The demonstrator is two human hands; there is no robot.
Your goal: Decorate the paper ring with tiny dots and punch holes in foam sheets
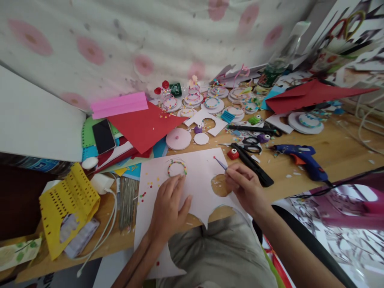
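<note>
My left hand [169, 204] lies palm down on a white paper sheet [198, 164] with cut-out holes. Its fingers are stretched out, with the tips at the lower right edge of a small ring [177, 163] decorated in yellow, green and red bits. In my right hand [244, 186], thumb and fingers pinch slim purple-blue tweezers [221, 163], whose tip points up and left over the sheet. A tiny red piece [214, 157] shows at that tip. Small red and yellow paper bits [144, 195] are scattered on the sheet's left side.
A blue glue gun [303, 156], black scissors [252, 145] and a red craft punch [233, 154] lie to the right. Several decorated rings on white discs [213, 105] stand at the back. Red card [147, 126], a phone [103, 136] and a yellow punched sheet [69, 206] are on the left.
</note>
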